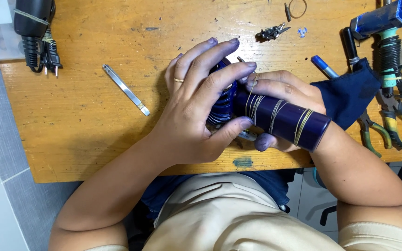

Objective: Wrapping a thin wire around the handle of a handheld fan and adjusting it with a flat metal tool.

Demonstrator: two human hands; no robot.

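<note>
1. The left hand (pixel 196 111) is arched over the coiled end of a dark blue cylinder (pixel 282 118), fingers curled shut round it, thumb pressed beneath.
2. The right hand (pixel 282 90) is cupped under the cylinder, fingers closed on it; its palm is hidden.
3. The cylinder is held near the bench's (pixel 89 135) front edge, tilted right, banded with what seem to be rubber bands (pixel 275 114).
4. Pliers (pixel 391 123) lie at the right edge.

Both hands (pixel 196 116) (pixel 280 93) together, fingers seemingly curled.
</note>
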